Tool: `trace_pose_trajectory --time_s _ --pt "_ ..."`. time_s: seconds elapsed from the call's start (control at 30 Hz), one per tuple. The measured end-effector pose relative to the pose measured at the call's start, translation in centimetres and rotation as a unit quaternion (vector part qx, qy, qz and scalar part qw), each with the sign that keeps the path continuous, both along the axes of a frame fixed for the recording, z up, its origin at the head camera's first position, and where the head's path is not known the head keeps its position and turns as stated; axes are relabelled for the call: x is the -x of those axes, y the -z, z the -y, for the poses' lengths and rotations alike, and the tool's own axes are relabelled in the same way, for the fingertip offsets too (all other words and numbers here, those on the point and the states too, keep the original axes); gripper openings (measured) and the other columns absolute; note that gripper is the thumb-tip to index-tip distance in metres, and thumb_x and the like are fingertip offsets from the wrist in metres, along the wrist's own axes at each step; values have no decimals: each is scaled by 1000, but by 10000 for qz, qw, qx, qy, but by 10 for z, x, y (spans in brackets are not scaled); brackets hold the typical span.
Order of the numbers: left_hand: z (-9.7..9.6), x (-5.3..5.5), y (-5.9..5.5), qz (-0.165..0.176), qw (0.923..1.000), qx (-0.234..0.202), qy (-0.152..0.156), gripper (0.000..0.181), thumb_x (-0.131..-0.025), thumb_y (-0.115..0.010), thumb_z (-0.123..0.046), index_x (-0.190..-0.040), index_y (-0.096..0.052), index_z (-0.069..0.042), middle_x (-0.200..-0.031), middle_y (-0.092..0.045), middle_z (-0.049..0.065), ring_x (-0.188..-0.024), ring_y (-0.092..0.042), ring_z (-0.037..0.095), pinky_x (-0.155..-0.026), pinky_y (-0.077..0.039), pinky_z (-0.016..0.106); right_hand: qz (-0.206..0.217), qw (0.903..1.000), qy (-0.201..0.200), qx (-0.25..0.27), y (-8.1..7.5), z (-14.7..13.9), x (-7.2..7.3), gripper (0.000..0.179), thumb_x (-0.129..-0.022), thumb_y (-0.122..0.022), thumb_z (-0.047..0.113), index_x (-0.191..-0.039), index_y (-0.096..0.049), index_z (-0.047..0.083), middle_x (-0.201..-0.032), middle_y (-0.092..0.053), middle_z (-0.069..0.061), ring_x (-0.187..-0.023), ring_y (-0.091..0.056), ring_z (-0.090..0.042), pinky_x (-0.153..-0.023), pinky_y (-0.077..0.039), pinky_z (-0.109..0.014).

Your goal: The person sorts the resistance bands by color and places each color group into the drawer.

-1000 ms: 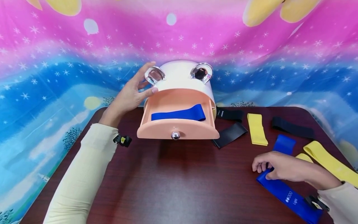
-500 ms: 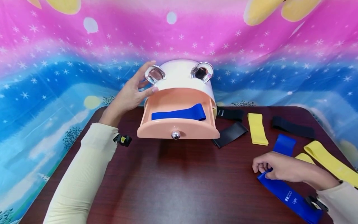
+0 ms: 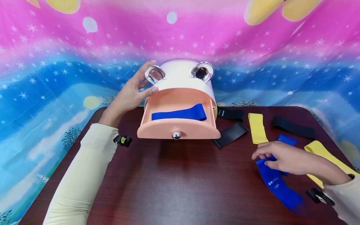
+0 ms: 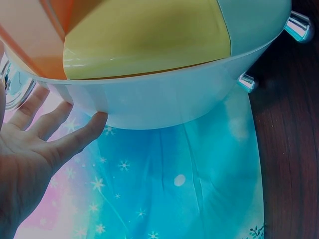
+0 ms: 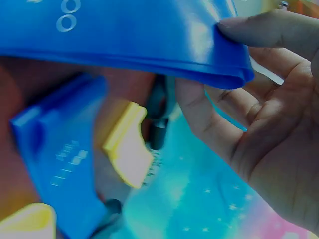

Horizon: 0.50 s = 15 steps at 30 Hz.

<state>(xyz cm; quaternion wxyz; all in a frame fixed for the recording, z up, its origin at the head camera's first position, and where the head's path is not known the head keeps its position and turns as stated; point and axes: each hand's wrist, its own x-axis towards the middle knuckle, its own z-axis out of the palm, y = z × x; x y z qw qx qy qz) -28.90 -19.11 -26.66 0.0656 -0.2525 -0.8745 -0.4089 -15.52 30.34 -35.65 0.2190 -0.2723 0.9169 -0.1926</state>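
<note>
A white, dome-topped drawer box with shiny ear-like trims has its peach drawer pulled out. Inside the drawer lies a blue resistance band. My left hand rests on the box's left side, thumb at the front rim; in the left wrist view its fingers reach nearly straight against the white shell. My right hand pinches one end of another blue resistance band, marked with dots and lettering, whose far end hangs blurred. In the right wrist view the thumb presses on this folded band.
On the table's right lie a second blue band, a yellow band, another yellow band and several black bands. A patterned cloth hangs behind the dark wooden table.
My right hand has moved slightly up and away from me, lifting the blue resistance band, whose near end has swung left. My left hand, the box and its drawer stay put.
</note>
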Motion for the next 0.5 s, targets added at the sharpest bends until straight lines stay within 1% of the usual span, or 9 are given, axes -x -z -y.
trace_pose_trajectory --time_s 0.03,0.07,0.13,0.17,0.2,0.27,0.3,0.37,0.5 --pt "0 0 0 -6 10000 -2 0 81 -102 -71 -30 -164 -23 -49 -173 -24 5 -150 -44 46 -104 -51 68 -157 9998 37 -111 -4 1 0 30 -93 -75 4 -121 -74 15 -119 -69 -5 -106 -65 -20 -78 -61 -31" --pt "0 0 0 -13 10000 1 -2 81 -102 -71 -30 -164 -23 -49 -173 -24 5 -150 -44 46 -104 -51 68 -301 9994 51 -192 -7 2 1 30 -93 -76 6 -121 -75 15 -120 -69 -6 -107 -66 -23 -79 -62 -32" --pt "0 0 0 -21 10000 -1 0 81 -102 -71 -30 -164 -23 -49 -173 -24 5 -150 -44 46 -104 -51 68 -598 9977 63 -300 -14 5 2 27 -92 -77 7 -119 -75 15 -120 -69 -5 -107 -68 -25 -81 -62 -33" --pt "0 0 0 -21 10000 -5 1 81 -101 -71 -30 -164 -23 -49 -173 -24 5 -149 -44 46 -104 -51 68 -735 9968 71 -316 -17 6 2 26 -92 -78 8 -116 -75 16 -118 -69 -2 -105 -68 -22 -81 -62 -32" --pt "1 0 1 -13 10000 -10 3 81 -102 -71 -30 -164 -23 -49 -173 -24 4 -149 -44 46 -103 -52 68 -880 9956 73 -325 -20 7 3 25 -92 -78 8 -114 -75 17 -111 -68 5 -102 -66 -17 -80 -61 -30" --pt "1 0 1 2 10000 -18 10 81 -102 -71 -30 -164 -23 -49 -173 -25 4 -149 -44 46 -103 -52 68 -1085 9936 85 -294 -25 9 4 24 -91 -79 7 -111 -72 19 -103 -63 13 -92 -59 -6 -74 -56 -25" --pt "1 0 1 6 10000 -25 14 81 -102 -71 -30 -164 -23 -49 -173 -25 4 -149 -44 45 -103 -52 67 -1180 9926 96 -284 -28 9 4 24 -90 -79 6 -109 -72 20 -103 -63 14 -91 -59 -5 -73 -56 -25" --pt "1 0 1 24 10000 -29 21 81 -102 -70 -30 -164 -23 -50 -173 -25 4 -149 -45 45 -102 -53 67 -1264 9915 117 -270 -33 11 6 24 -90 -79 5 -108 -70 19 -106 -67 12 -92 -61 -7 -73 -57 -28" --pt "0 0 1 15 10000 -16 13 80 -102 -70 -30 -163 -23 -50 -173 -24 3 -150 -44 45 -104 -52 67 -1198 9926 144 -136 -42 14 9 23 -90 -78 2 -108 -69 15 -112 -75 2 -99 -72 -23 -79 -64 -42"
